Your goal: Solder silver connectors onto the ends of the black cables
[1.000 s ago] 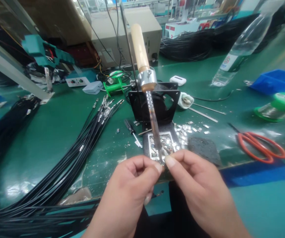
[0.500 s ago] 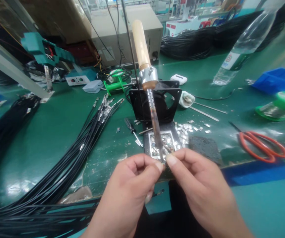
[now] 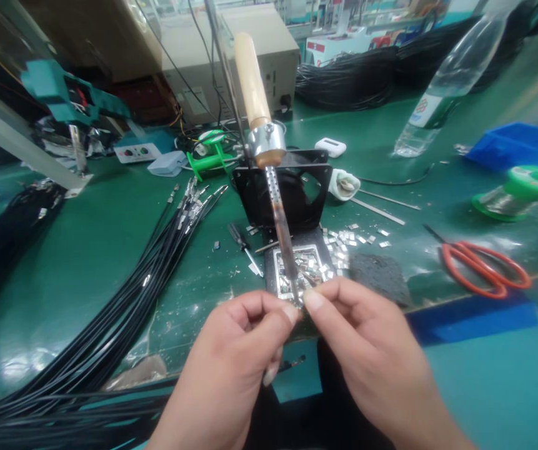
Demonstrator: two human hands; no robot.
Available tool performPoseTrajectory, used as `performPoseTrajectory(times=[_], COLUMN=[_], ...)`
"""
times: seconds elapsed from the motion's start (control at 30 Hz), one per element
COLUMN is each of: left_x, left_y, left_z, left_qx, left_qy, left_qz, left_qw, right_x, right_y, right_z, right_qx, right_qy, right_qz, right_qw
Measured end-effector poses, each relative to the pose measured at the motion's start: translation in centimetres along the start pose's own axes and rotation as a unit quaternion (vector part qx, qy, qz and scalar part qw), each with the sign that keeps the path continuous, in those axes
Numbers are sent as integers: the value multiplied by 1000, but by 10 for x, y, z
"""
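A soldering iron with a wooden handle is fixed at a slant, tip down. Its tip ends right between my fingertips. My left hand is closed in a pinch just left of the tip; the small piece in it is mostly hidden. From the right, my right hand pinches close against the tip, and what it holds is too small to name. Under the iron, small metal connector pieces lie in a frame-like tray. A cable end shows below my left hand.
Black cables with metal ends sweep across the left. A screwdriver, a black fan frame and loose connectors surround the iron. To the right are orange-handled scissors, a solder spool, a bottle and a blue bin.
The whole scene has shifted slightly left in view as the camera turned. Both hands keep their pinch at the iron's tip.
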State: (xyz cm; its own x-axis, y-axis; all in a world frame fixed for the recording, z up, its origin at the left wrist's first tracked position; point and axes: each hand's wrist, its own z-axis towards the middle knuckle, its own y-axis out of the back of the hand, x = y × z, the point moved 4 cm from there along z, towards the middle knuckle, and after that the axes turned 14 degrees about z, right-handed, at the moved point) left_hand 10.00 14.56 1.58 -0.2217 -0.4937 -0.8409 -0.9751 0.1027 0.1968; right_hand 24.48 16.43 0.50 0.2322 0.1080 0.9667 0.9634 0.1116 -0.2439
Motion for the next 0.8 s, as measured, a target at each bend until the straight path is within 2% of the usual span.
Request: performPoseTrajectory(times=[0.1,0.2,0.37,0.47,0.57,0.63,0.8], left_x=[2,4,2,1,2,3,3], left_y=[0,-1,-3,-3,-3,-3,-4], left_z=[0,0,1,2,4,4,3], left_qx=[2,0,-1,-1,-1,1,5], left_qy=[-1,5,11,7,11,19,21], left_qz=[6,4,-11,-19,-27,-30,-34], left_qw=[1000,1000,1000,1000,1000,999,999], right_x=[-1,1,9,12,15,12,3], right_y=[2,7,17,20,21,22,21], right_z=[0,-1,-8,-12,-16,-17,-20], right_qx=[5,5,-2,-1,-3,-5,6], right_qy=[-9,17,120,200,277,283,228], right_qz=[-8,-48,-137,-198,-212,-208,-218], right_qw=[1000,999,983,960,937,936,949])
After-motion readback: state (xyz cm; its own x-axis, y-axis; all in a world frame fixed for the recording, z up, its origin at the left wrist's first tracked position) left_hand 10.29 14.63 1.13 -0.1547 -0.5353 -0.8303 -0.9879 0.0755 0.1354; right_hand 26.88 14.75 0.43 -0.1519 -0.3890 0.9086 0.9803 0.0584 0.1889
